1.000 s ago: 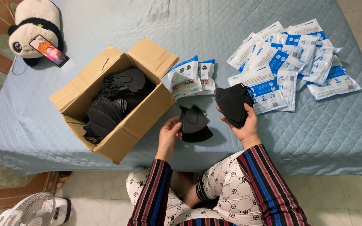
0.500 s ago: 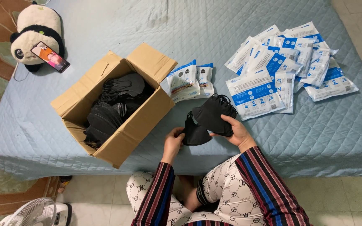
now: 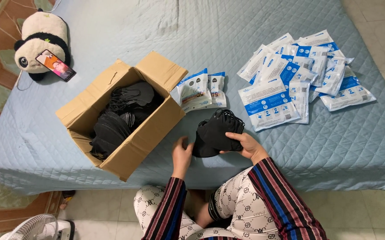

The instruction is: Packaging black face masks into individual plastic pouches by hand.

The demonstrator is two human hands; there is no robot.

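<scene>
Both hands [image 3: 246, 144] gather black masks [image 3: 217, 131] (stacked).

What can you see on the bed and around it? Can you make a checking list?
Surface: quilted light-blue bed cover.
Job's things: stack of black face masks; open brown cardboard box holding more black masks.
Clutter: white-and-blue flat packets; two more packets beside the box; panda plush toy with a phone leaning on it.
Hands: right hand holds the mask stack; left hand open beside it.
Cables: thin cord near the panda.
Surroundings: white fan, tiled floor.
</scene>
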